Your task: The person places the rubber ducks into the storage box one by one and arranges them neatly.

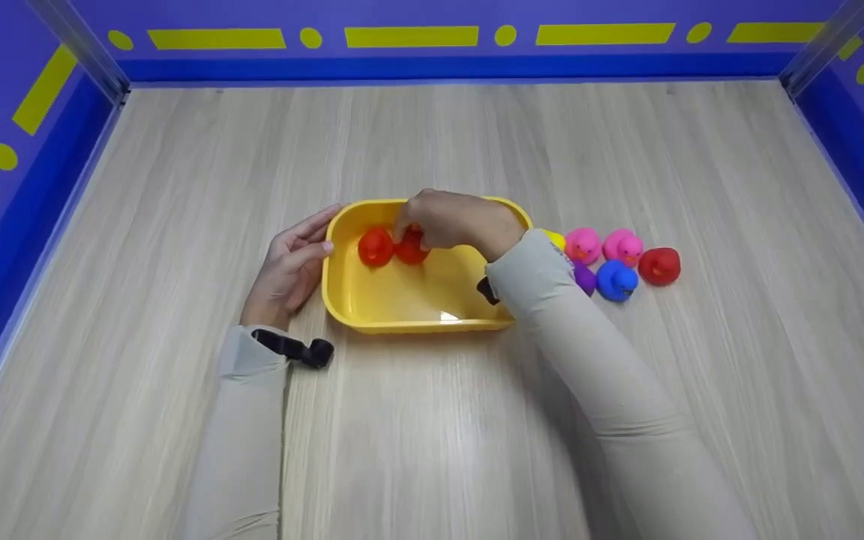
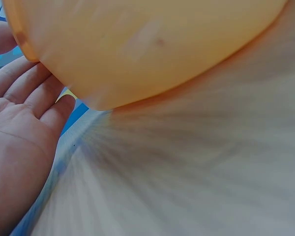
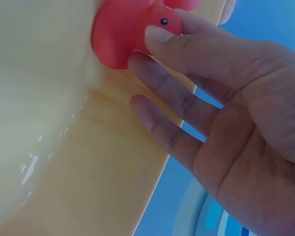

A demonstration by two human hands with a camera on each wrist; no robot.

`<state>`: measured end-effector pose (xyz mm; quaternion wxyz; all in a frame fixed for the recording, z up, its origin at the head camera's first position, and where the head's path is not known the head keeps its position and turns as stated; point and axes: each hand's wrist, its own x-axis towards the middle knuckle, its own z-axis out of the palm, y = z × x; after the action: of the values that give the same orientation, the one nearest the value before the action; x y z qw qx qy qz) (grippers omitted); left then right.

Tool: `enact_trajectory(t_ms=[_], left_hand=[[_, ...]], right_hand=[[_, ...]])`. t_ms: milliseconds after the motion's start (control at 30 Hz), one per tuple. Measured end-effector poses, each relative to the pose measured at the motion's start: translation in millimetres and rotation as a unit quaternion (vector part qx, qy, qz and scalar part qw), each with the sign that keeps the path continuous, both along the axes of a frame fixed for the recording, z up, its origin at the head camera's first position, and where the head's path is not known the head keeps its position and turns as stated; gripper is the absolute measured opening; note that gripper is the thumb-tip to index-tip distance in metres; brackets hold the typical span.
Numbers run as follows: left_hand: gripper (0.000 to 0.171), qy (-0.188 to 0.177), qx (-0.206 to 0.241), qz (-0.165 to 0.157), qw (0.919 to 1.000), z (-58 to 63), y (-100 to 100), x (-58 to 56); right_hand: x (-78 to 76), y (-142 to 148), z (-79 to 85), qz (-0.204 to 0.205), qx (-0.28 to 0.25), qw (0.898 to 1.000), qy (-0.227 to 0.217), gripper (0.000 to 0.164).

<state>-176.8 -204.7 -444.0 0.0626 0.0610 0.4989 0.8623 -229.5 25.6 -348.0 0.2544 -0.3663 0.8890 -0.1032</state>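
A yellow plastic tub (image 1: 432, 328) rests on the table in the head view. My left hand (image 1: 289, 262) holds its left end, thumb over the rim and fingers along the outer wall. My right hand (image 1: 462, 217) reaches down into the tub and pinches a red rubber duck (image 1: 412, 253) by its head; the right wrist view shows this duck (image 3: 115, 34) between thumb and fingers, low against the tub's inside. Just left of it in the tub sits another red duck (image 1: 376, 247).
Right of the tub stand pink ducks (image 1: 622, 247), a blue duck (image 1: 617, 281), a red duck (image 1: 659, 266), and purple (image 1: 584, 277) and yellow ducks (image 1: 555, 239) partly hidden by my right sleeve (image 1: 589, 337). Blue-purple walls (image 1: 432, 66) border the wood-grain table (image 1: 402, 435).
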Motion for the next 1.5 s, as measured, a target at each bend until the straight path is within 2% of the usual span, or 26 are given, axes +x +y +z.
enact_trajectory(t_ms=[367,567,800,1133,1500], left_hand=[[0.057,0.000,-0.002,-0.005,1.0000,2.4,0.5,1.1],[0.057,-0.001,-0.008,-0.005,1.0000,1.8,-0.9,1.2],[0.058,0.001,-0.007,-0.013,0.9999,0.9,-2.3,0.9],[0.057,-0.003,-0.009,-0.008,0.9999,3.0,-0.6,1.7],[0.057,-0.008,-0.009,-0.003,0.9999,2.0,0.3,1.5]], right_hand=[[1.1,4.0,3.8,0.008,-0.010,1.000,0.001,0.037],[3.8,9.0,14.7,0.002,-0.016,1.000,0.011,0.040],[7.6,23.6,29.1,0.006,-0.046,0.998,0.038,0.040],[11.7,50.2,45.0,-0.027,-0.046,0.997,0.051,0.040],[13.7,81.8,45.9,-0.054,-0.062,0.994,0.066,0.040]])
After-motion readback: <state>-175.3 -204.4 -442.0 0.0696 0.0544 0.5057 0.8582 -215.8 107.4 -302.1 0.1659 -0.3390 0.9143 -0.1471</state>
